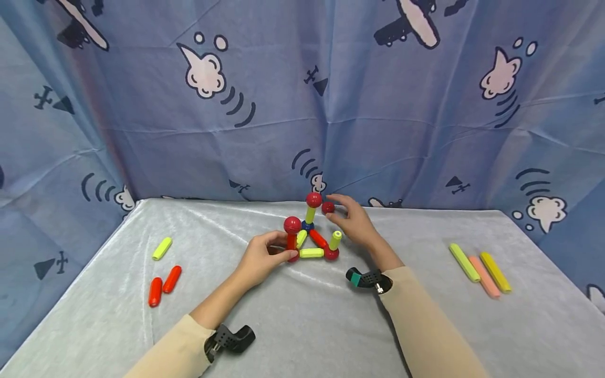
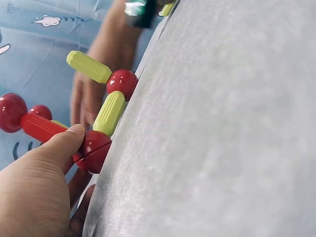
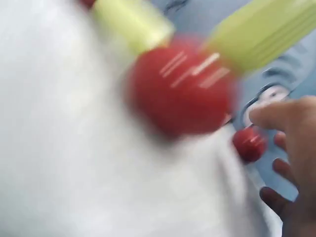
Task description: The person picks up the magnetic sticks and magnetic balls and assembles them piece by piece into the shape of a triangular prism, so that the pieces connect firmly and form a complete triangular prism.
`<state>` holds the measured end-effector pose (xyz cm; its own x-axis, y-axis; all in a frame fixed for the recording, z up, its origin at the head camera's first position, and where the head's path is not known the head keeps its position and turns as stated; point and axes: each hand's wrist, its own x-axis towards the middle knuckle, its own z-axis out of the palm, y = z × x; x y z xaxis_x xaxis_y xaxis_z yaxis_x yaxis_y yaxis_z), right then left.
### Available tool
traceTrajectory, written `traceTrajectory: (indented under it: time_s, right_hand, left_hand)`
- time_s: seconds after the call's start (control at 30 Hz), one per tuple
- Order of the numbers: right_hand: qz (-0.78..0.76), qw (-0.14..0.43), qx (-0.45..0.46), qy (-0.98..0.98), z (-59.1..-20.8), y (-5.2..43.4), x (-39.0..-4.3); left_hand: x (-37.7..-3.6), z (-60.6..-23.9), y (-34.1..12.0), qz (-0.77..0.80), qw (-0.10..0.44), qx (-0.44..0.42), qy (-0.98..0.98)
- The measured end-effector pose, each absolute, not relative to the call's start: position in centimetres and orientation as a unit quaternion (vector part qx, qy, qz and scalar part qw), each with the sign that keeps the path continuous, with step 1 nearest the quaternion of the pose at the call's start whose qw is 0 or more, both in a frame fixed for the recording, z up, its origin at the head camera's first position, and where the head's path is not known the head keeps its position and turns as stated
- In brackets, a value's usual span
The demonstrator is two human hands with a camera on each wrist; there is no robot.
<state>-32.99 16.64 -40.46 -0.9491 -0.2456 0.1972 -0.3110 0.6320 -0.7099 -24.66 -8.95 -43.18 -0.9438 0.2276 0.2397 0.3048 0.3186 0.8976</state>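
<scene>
A magnetic rod-and-ball frame stands mid-table, its triangular base made of yellow-green rods (image 1: 312, 253) and a red rod (image 1: 319, 239). At its near-left corner, my left hand (image 1: 262, 257) pinches an upright red rod (image 2: 42, 127) just above the corner ball (image 2: 94, 150); a red ball (image 1: 292, 225) tops that rod. The back corner is a blue ball (image 1: 307, 226) carrying a yellow-green rod and another red ball (image 1: 313, 199). On the right corner ball (image 1: 332, 253), an upright yellow-green rod (image 1: 335, 240) has a bare top. My right hand (image 1: 356, 223), fingers spread, reaches around a loose red ball (image 3: 249, 144).
Left on the grey cloth (image 1: 227, 220) lie a short yellow-green rod (image 1: 162, 248) and two red rods (image 1: 155, 292). To the right are three longer sticks: yellow-green (image 1: 465, 262), pink (image 1: 484, 277) and yellow (image 1: 496, 272). A blue patterned curtain (image 1: 283, 105) hangs behind the table.
</scene>
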Motion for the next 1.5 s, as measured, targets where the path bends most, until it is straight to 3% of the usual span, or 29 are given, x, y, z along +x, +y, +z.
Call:
traceTrajectory:
  time_s: [0.1,0.4,0.83,1.03,1.2,1.5]
  right_hand:
    - [0.358,0.020,0.183,-0.915,-41.6,16.5,-33.1]
    - [0.381,0.080,0.108,-0.915,-42.2,16.5,-33.0]
    - [0.485,0.031,0.066,-0.871,-40.1,17.4,-31.4]
    - [0.475,-0.001,0.110,-0.873,-37.0,18.5,-29.2]
    - [0.445,0.007,0.150,-0.883,-35.2,18.9,-27.3]
    - [0.446,-0.004,0.222,-0.867,-34.7,19.4,-25.4]
  left_hand:
    - [-24.6,-43.2,-8.9,-0.560,0.036,-0.162,-0.812]
    - [-24.6,-43.3,-8.8,-0.555,0.033,-0.158,-0.816]
    - [-24.6,-43.1,-8.5,-0.557,0.025,-0.163,-0.814]
    - [-24.7,-43.0,-8.7,-0.553,0.026,-0.165,-0.816]
    - [-24.5,-43.1,-9.0,-0.554,0.027,-0.161,-0.816]
    - [-24.5,-43.1,-9.0,-0.553,0.033,-0.171,-0.815]
